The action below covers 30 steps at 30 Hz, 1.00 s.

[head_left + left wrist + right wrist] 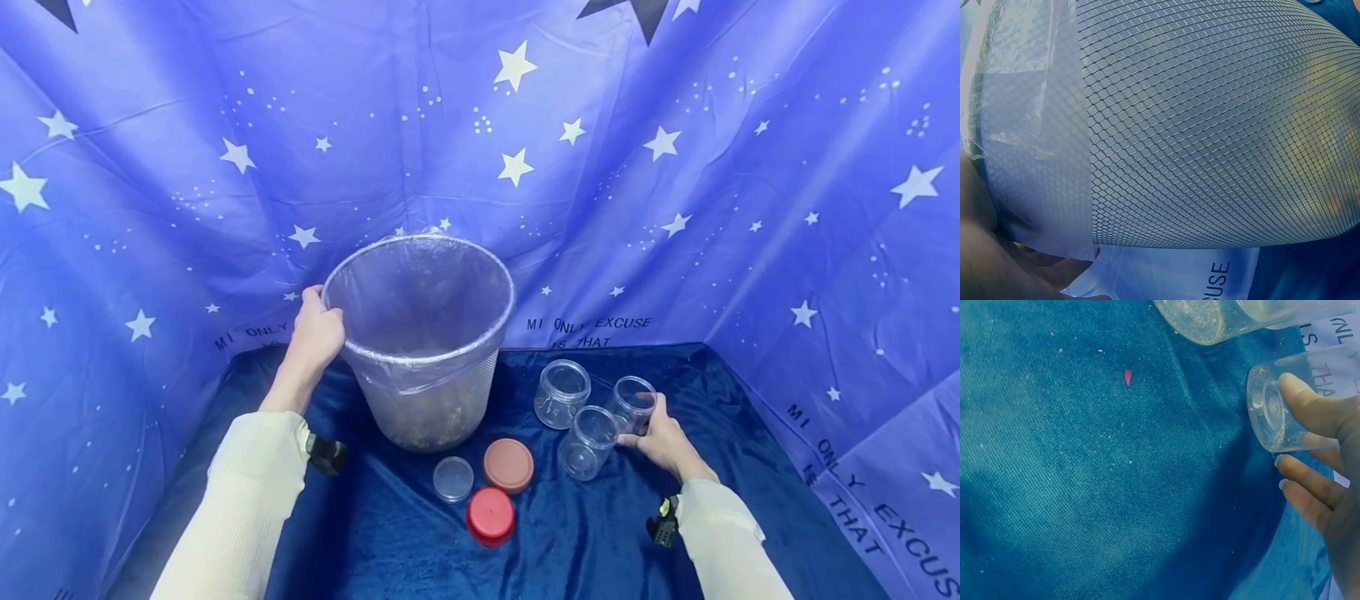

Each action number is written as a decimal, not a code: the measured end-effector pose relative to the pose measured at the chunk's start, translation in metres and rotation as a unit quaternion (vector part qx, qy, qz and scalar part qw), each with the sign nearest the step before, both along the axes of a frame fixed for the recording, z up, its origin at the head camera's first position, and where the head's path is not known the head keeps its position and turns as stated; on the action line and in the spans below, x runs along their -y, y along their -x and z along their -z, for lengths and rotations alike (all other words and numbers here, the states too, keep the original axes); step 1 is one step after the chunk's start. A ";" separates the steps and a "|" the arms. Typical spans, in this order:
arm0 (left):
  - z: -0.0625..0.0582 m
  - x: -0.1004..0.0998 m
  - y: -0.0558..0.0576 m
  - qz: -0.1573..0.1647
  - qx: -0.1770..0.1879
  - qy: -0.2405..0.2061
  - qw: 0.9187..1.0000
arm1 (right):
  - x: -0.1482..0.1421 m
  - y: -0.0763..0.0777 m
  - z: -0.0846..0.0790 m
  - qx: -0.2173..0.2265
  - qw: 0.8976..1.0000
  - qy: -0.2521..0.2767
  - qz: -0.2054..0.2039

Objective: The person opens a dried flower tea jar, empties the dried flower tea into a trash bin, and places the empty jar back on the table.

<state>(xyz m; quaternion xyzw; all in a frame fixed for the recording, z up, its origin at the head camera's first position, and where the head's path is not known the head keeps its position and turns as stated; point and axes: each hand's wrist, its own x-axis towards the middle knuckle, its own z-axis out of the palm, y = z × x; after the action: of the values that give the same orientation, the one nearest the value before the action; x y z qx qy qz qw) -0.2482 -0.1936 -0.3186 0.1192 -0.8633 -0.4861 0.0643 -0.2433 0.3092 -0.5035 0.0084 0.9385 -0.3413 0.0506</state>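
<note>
My left hand (315,335) grips the rim of a wire-mesh wastebasket (423,400) lined with a clear plastic bag. Through the mesh in the left wrist view, something yellowish shows blurred at the bottom of the basket (1210,137). At the right, my right hand (666,442) holds a clear plastic jar (630,404) by its side, thumb on one face and fingers on the other. Just left of it stand two more lidless clear jars, a nearer jar (587,454) and a farther jar (562,404).
In front of the basket lie a clear lid (453,480), an orange lid (508,467) and a red lid (491,512). Dark blue cloth (600,542) covers the table. A star-patterned blue curtain (420,167) surrounds it. A small red scrap (1127,377) lies on the cloth.
</note>
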 end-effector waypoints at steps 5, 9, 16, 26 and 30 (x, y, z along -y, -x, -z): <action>0.001 0.001 -0.002 -0.001 0.002 -0.002 1.000 | 0.003 0.003 -0.001 -0.008 1.000 0.009 0.009; 0.001 0.000 -0.002 -0.002 0.000 0.000 1.000 | 0.006 0.004 0.001 -0.005 1.000 0.011 0.021; 0.002 -0.001 -0.001 -0.004 -0.004 0.001 1.000 | 0.008 0.002 0.002 0.003 0.999 0.021 0.026; 0.002 -0.002 -0.001 -0.001 -0.009 -0.013 1.000 | 0.006 0.001 0.001 0.012 1.000 0.027 0.004; 0.003 -0.002 -0.001 -0.003 -0.014 -0.032 0.999 | 0.006 0.002 0.002 0.013 1.000 0.024 0.002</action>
<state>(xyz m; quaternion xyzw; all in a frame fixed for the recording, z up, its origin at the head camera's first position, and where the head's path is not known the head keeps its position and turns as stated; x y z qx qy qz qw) -0.2475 -0.1919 -0.3213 0.1167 -0.8458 -0.5153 0.0736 -0.2450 0.3036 -0.5060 0.0132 0.9292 -0.3640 0.0622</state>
